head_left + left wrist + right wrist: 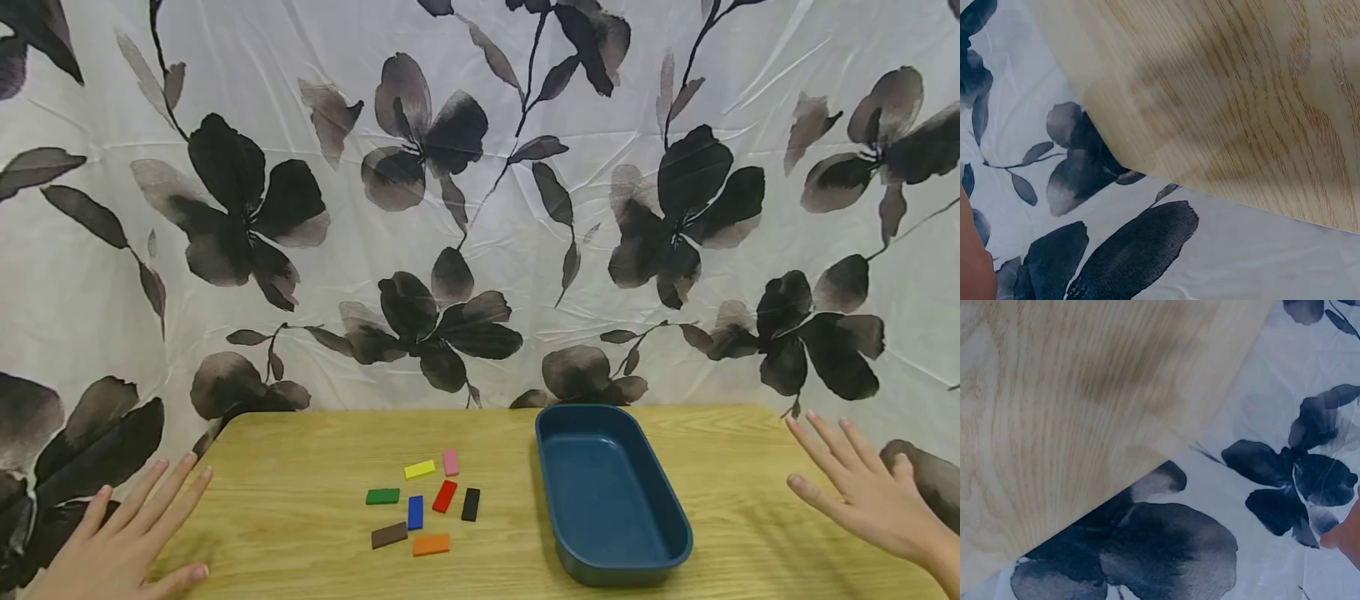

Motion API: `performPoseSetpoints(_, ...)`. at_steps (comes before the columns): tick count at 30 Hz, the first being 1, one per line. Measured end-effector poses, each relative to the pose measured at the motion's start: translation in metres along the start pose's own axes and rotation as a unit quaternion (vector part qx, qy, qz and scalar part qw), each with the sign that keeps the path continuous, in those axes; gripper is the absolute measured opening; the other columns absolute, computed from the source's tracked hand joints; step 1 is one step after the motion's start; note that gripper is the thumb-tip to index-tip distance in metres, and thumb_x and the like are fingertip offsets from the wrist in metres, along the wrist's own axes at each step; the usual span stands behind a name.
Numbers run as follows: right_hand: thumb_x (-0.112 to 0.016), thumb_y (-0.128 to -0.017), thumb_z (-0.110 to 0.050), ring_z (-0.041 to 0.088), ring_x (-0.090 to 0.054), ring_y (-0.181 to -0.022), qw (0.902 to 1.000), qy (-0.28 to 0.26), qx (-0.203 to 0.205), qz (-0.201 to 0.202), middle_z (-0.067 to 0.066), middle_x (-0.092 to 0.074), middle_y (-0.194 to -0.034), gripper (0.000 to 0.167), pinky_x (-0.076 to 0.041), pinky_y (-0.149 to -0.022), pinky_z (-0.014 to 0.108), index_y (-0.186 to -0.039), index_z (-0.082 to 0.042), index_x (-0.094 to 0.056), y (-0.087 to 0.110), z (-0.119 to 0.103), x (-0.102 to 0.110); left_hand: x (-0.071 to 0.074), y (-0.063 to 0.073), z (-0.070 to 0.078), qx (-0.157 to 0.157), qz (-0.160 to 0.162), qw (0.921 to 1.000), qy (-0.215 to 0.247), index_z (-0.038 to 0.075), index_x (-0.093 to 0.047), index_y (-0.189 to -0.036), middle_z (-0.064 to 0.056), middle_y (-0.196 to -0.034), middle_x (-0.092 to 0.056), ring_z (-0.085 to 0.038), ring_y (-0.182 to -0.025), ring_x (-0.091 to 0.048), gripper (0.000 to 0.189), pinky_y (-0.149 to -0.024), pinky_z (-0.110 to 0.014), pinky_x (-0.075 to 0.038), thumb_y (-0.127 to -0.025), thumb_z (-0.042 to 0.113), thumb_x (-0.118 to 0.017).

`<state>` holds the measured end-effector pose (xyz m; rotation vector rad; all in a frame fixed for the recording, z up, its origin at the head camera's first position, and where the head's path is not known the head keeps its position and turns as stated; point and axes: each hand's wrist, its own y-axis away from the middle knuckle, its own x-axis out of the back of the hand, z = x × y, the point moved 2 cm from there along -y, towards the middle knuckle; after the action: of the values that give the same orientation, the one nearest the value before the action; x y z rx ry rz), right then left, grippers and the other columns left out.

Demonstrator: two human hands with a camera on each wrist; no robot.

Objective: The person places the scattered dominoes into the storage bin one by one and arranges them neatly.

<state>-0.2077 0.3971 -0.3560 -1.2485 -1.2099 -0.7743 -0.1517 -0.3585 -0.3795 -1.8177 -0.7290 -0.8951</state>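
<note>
My left hand (127, 537) is held with fingers spread near the table's left side, holding nothing. On the far right my right hand (870, 492) is likewise spread, apart from the dark blue tray (558, 500) to its left. Between the hands lie several small flat blocks: yellow (419, 470), pink (450, 462), green (382, 497), blue (415, 512), red (445, 497), black (470, 504), brown (389, 535) and orange (431, 545). In each wrist view only a bit of the hand shows at the edge.
The wooden table (285, 467) has rounded far corners. Behind it hangs a white cloth (555, 350) printed with dark flowers, which also shows beyond the table's edges in both wrist views. The tray's walls stand up from the tabletop.
</note>
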Motion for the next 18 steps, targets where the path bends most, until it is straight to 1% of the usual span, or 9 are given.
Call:
performPoseSetpoints(3, -0.048, -0.095, -0.042, 0.035, 0.029, -0.132, 1.0000, 0.001, 0.000, -0.004, 0.003, 0.021, -0.152, 0.079, 0.021, -0.079, 0.076, -0.149, -0.027, 0.007, 0.0005, 0.0006, 0.0001, -0.0009, 0.0013, 0.0028, 0.009, -0.011, 0.9999, 0.005, 0.029, 0.007, -0.149, 0.006, -0.154, 0.017, -0.013, -0.138, 0.020, 0.116, -0.103, -0.055, 0.018, -0.066, 0.069, -0.063)
performPoseSetpoints(6, -0.049, -0.094, -0.043, 0.034, 0.029, -0.132, 1.0000, 0.008, 0.001, 0.004, 0.003, 0.021, -0.152, 0.080, 0.021, -0.080, 0.076, -0.149, -0.027, 0.007, 0.0015, 0.0002, -0.0033, 0.0005, 0.0006, 0.0031, 0.016, -0.024, 0.9995, 0.008, 0.029, 0.008, -0.149, 0.008, -0.153, 0.019, -0.012, -0.138, 0.022, 0.116, -0.102, -0.055, 0.020, -0.067, 0.069, -0.063)
performPoseSetpoints(8, -0.049, -0.094, -0.042, 0.031, 0.029, -0.133, 0.9998, 0.012, 0.006, 0.014, 0.001, 0.021, -0.152, 0.080, 0.023, -0.082, 0.074, -0.149, -0.027, 0.007, 0.0014, -0.0009, -0.0047, 0.0012, 0.0007, 0.0031, 0.019, -0.029, 0.9993, 0.010, 0.030, 0.009, -0.149, 0.008, -0.153, 0.019, -0.011, -0.137, 0.022, 0.116, -0.102, -0.054, 0.022, -0.067, 0.068, -0.064)
performPoseSetpoints(10, -0.049, -0.094, -0.039, 0.024, 0.029, -0.134, 0.9995, 0.010, 0.020, 0.022, -0.001, 0.021, -0.152, 0.080, 0.026, -0.087, 0.068, -0.150, -0.026, 0.006, 0.0000, -0.0019, -0.0050, 0.0016, 0.0012, 0.0029, 0.021, -0.031, 0.9992, 0.012, 0.029, 0.008, -0.149, 0.007, -0.154, 0.017, -0.010, -0.137, 0.023, 0.115, -0.101, -0.053, 0.023, -0.068, 0.068, -0.064)
performPoseSetpoints(13, -0.048, -0.096, -0.036, 0.018, 0.028, -0.135, 0.9992, 0.002, 0.031, 0.024, -0.003, 0.020, -0.152, 0.077, 0.029, -0.090, 0.061, -0.150, -0.025, 0.006, -0.0024, -0.0033, -0.0049, 0.0002, 0.0025, 0.0032, 0.033, -0.047, 0.9981, 0.021, 0.030, 0.006, -0.149, 0.008, -0.154, 0.016, -0.007, -0.135, 0.024, 0.113, -0.099, -0.049, 0.027, -0.069, 0.067, -0.064)
performPoseSetpoints(15, -0.046, -0.096, -0.035, 0.022, 0.026, -0.135, 0.9994, -0.007, 0.029, 0.016, 0.000, 0.019, -0.153, 0.075, 0.030, -0.089, 0.061, -0.150, -0.024, 0.006, -0.0038, -0.0031, -0.0052, -0.0012, 0.0029, 0.0036, 0.041, -0.062, 0.9968, 0.029, 0.030, 0.006, -0.150, 0.010, -0.153, 0.018, -0.003, -0.133, 0.026, 0.110, -0.097, -0.046, 0.029, -0.071, 0.066, -0.063)
performPoseSetpoints(16, -0.045, -0.097, -0.036, 0.026, 0.026, -0.135, 0.9996, -0.011, 0.023, 0.010, 0.001, 0.018, -0.153, 0.074, 0.030, -0.087, 0.063, -0.150, -0.025, 0.006, -0.0048, -0.0032, -0.0052, -0.0017, 0.0026, 0.0035, 0.044, -0.067, 0.9962, 0.034, 0.030, 0.006, -0.150, 0.011, -0.153, 0.018, -0.002, -0.132, 0.026, 0.109, -0.096, -0.044, 0.030, -0.072, 0.065, -0.063)
performPoseSetpoints(18, -0.044, -0.097, -0.038, 0.035, 0.024, -0.135, 0.9997, -0.022, 0.011, 0.000, 0.005, 0.016, -0.153, 0.073, 0.027, -0.082, 0.070, -0.150, -0.026, 0.005, -0.0068, -0.0036, -0.0054, -0.0021, 0.0020, 0.0034, 0.043, -0.068, 0.9961, 0.036, 0.029, 0.005, -0.150, 0.011, -0.153, 0.018, -0.002, -0.132, 0.026, 0.109, -0.096, -0.044, 0.030, -0.072, 0.065, -0.063)
